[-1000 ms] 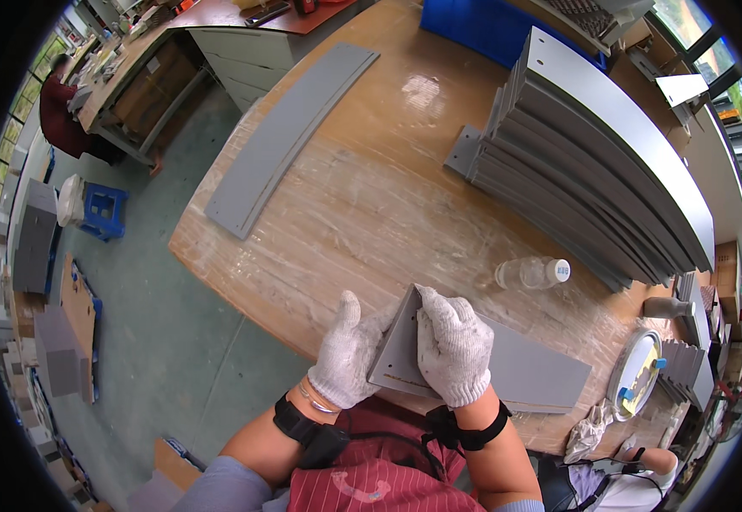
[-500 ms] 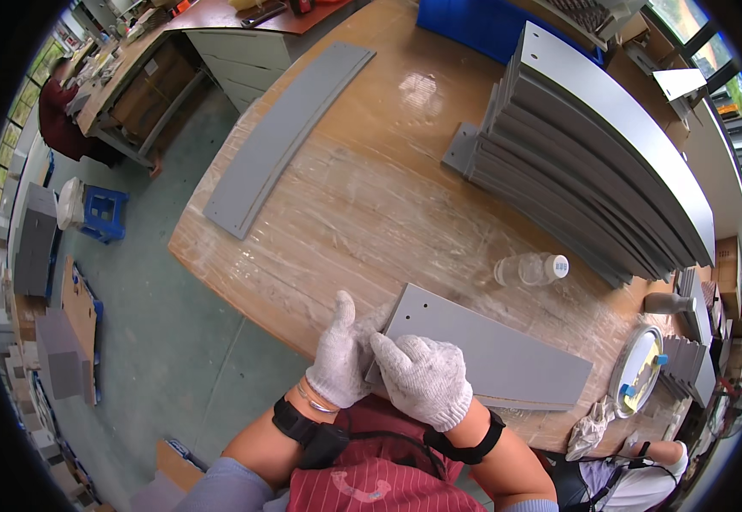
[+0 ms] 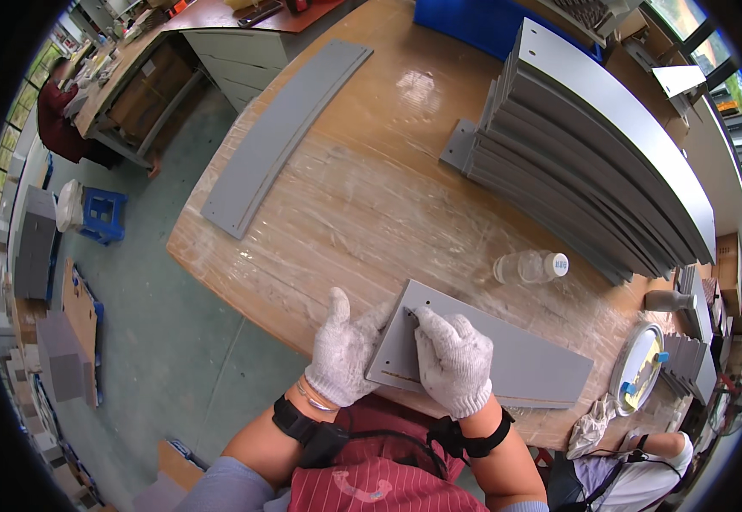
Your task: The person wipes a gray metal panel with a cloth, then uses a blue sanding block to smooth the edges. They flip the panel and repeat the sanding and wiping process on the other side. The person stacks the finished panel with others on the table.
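A flat grey metal panel with small holes lies at the near edge of the wooden table. My left hand, in a white knit glove, grips the panel's left end from the side. My right hand, also gloved, rests on top of the panel near that end, with the index finger pointing at a hole by the corner. Whether it holds a small part I cannot tell.
A tall stack of long grey panels fills the table's far right. One long grey panel lies along the left edge. A clear plastic bottle lies beyond my panel. A round tin sits at right. Another person works far left.
The grey panel has gone from tilted up between my hands to lying flat on the table. My right hand moved onto its top face, finger at the corner hole.
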A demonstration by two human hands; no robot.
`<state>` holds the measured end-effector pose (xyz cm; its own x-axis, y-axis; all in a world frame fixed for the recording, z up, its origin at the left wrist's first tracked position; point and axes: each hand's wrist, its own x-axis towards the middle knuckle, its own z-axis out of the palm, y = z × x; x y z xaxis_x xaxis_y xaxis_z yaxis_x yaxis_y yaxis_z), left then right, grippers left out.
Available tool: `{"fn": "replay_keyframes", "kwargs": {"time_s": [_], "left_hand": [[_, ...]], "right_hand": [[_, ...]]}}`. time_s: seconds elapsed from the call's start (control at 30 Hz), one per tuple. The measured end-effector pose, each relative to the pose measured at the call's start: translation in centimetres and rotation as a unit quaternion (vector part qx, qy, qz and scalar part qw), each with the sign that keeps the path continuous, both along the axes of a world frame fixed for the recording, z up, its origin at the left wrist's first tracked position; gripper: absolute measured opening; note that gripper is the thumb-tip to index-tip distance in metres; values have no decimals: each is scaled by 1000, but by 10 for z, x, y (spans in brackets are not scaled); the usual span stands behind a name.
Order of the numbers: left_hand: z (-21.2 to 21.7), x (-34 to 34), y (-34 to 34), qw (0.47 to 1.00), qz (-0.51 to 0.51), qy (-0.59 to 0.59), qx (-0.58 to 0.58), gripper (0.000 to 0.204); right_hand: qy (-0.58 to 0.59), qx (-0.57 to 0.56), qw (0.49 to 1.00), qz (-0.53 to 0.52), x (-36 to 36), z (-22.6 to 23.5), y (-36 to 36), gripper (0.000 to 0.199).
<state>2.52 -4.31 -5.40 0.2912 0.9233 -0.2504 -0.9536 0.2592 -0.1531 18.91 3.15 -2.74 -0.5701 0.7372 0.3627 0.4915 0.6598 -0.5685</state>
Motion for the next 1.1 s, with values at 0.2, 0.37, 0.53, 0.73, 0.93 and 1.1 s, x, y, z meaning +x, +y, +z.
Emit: {"fn": "replay_keyframes", "kwargs": {"time_s": [0.2, 0.37, 0.53, 0.73, 0.93, 1.1], "left_hand": [[0, -2, 2, 987, -36, 158, -7, 106], [1, 4, -2, 987, -5, 158, 8, 79], [19, 7, 7, 912, -60, 405, -12, 78], [24, 6, 6, 911, -63, 407, -27, 72], [35, 3, 4, 902, -60, 423, -65, 78], [11, 0, 5, 857, -40, 507, -82, 80]], "right_hand": [[-52, -80, 978, 184, -6, 17, -28, 28], [124, -111, 981, -100, -6, 8, 2, 22], [67, -64, 987, -134, -30, 7, 1, 20], [102, -54, 980, -160, -15, 5, 10, 23], [33, -65, 969, -235, 10, -16, 6, 22], [68, -11, 927, -370, 94, -54, 14, 19]]}}
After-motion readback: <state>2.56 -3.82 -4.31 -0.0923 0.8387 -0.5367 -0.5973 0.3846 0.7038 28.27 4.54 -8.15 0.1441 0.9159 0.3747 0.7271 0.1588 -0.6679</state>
